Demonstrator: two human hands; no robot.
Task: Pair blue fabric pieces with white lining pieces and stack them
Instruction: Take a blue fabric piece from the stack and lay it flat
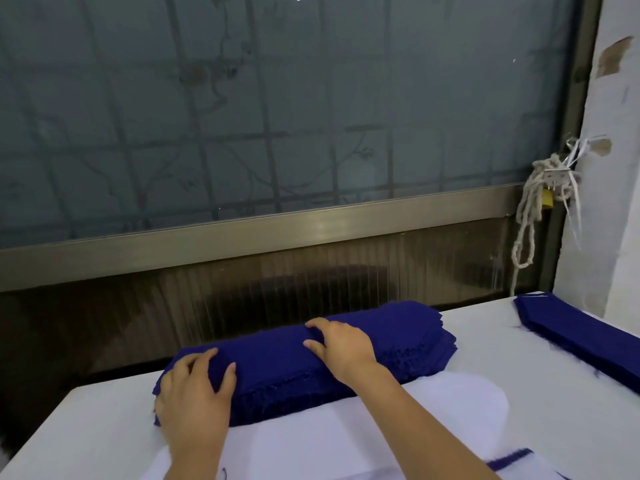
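White lining pieces [311, 441]: spread flat at the near edge of the worktop [485, 337], directly under both forearms; the edge of one blue piece [509, 457] shows among them at near right.
Left hand [197, 393]: cupped round the near-left end of the blue stack [284, 368], fingers spread over the top, thumb to the right.
Right hand [341, 344]: lying on top near the stack's middle, fingertips bent into the cloth; whether it pinches the top piece I cannot tell.
Stack axis: long, running from near left to far right, just beyond the lining and overlapping its far edge.
Coming move, as I judge it: a blue piece must come toward the body onto the lining; the right hand is better placed to lift it.
Second blue stack [581, 337]: far right, well apart.
Window [277, 116]: behind the worktop.
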